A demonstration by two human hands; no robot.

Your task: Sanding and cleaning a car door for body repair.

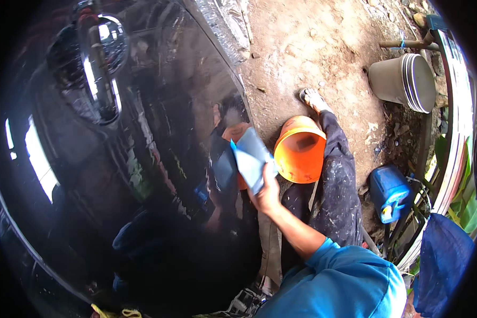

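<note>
My right hand (266,192) is closed on a folded blue-grey sheet (253,153), stiff and flat like paper, with a bright blue edge. It is held at the right edge of a glossy black car panel (159,175); whether it touches the panel I cannot tell. The panel mirrors the sheet and an orange patch. A door handle (98,69) sits in a rounded recess at the panel's upper left. Just right of the sheet, an orange bucket (301,151) tilts beside my leg, its open mouth facing me. My left hand is out of sight.
Bare dirt ground (302,53) lies beyond the panel. A pale grey bucket (400,79) lies on its side at the upper right, with a blue jerrycan (389,193) nearer. Dark blue cloth (442,259) hangs at the right. Something yellow (127,312) shows at the lower left edge.
</note>
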